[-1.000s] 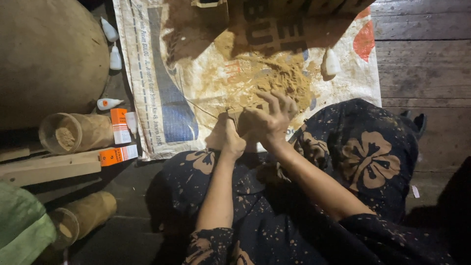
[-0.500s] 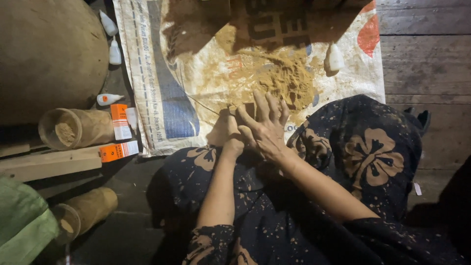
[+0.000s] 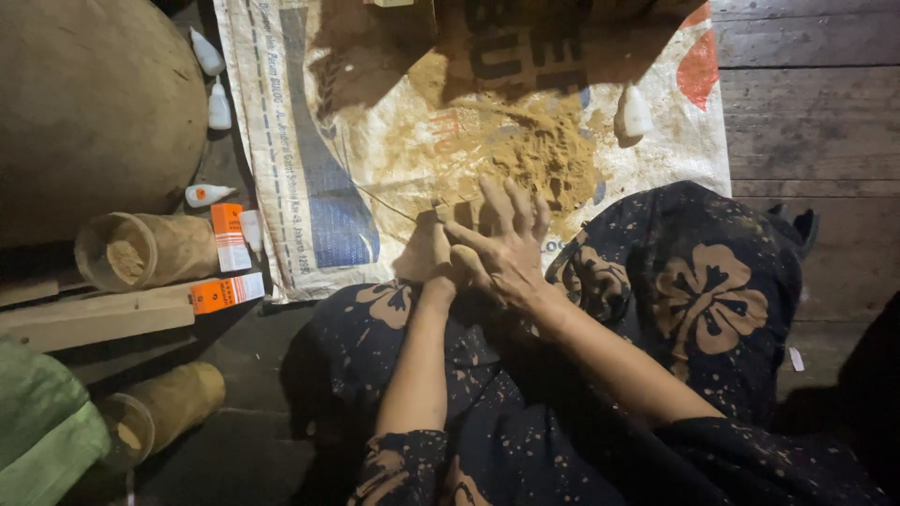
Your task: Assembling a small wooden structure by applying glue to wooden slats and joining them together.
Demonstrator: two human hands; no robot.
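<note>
Both hands meet over a small brown piece (image 3: 457, 214) at the edge of the sawdust pile (image 3: 544, 155) on the woven sack (image 3: 309, 169). The right hand (image 3: 506, 248) lies flat, fingers spread wide — the left hand (image 3: 433, 253) curls under it, grip hidden. Small white glue bottles (image 3: 218, 105) lie nearby.

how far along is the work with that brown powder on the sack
Looks done: a heap of brown powder lies spread on the woven sack, and a tube-shaped container beside it holds some. In hand: the left hand and right hand press together over a small piece at the sack's edge; what it is cannot be told. Left: most of the powder remains loose.
</note>
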